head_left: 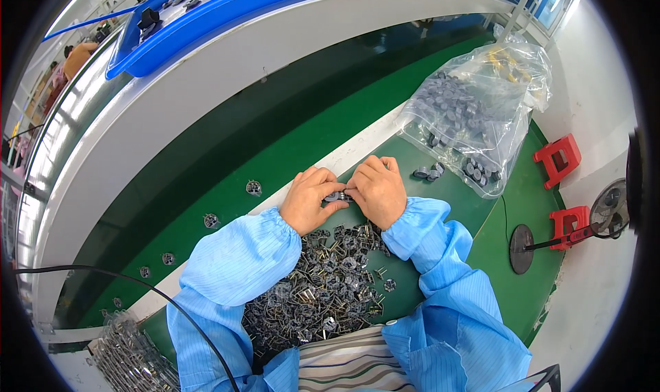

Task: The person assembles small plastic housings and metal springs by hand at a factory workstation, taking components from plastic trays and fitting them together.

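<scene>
Both my hands meet over the near side of the green work surface, fingertips pinched together. Between them is a small grey round part (334, 197) with a bit of shiny metal beside it. My left hand (306, 198) grips it from the left, thumb below and fingers above. From the other side my right hand (379, 191) closes its thumb and index finger on it; the fingers partly hide the part. Just below, between my blue sleeves, lies a big heap of small dark parts with metal pins (323, 282). A few loose grey round caps (430, 172) lie right of my right hand.
A see-through plastic bag (474, 103) of grey caps lies at the right. Single pinned parts (254, 187) form a line on the green belt at left. A blue tray (158, 60) stands beyond. Packed metal pieces (130, 354) lie lower left; a black cable crosses my left sleeve.
</scene>
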The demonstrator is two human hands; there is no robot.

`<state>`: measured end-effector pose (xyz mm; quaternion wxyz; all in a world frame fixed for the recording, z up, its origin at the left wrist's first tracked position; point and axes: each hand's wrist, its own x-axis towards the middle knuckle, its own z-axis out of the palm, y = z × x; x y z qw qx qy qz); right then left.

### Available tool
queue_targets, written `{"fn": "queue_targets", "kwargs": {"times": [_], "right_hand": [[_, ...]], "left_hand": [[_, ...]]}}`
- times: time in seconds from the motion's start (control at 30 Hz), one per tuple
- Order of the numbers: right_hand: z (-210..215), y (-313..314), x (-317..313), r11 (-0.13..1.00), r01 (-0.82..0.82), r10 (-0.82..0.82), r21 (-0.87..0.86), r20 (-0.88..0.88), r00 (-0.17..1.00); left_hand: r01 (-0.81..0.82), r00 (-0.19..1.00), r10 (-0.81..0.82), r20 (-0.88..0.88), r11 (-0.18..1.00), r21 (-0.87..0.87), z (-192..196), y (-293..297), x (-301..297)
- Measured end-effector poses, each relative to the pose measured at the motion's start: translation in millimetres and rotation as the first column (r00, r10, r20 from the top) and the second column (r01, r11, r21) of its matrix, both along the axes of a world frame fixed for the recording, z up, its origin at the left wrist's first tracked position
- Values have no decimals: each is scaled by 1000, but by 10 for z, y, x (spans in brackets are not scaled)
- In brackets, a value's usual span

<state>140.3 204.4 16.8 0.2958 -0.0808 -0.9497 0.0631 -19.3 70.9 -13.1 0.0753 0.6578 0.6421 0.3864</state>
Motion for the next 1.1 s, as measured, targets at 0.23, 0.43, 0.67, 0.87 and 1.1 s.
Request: {"fn": "queue_targets", "kwargs": {"times": [0.23,0.43,0.67,0.87,1.1], "right_hand": [[-37,-11,-22,996,-4,3,-86,-10,1000],[-6,34,71,917,15,40,-398,129,991],[104,599,390,592,-214,595,-777,242,767],[40,554,295,620,-203,598,-758,288,748],[76,570,346,632,-271,636,-726,287,716]], "left_hand": [[10,1000,-12,26,999,49,-44,16,2],[-36,998,35,57,999,11,-32,0,32],[-281,959,279,39,959,44,61,41,-386],[-500,849,490,-197,866,-2,-28,-43,-676],[185,983,-171,72,907,-378,683,-216,-405]]}}
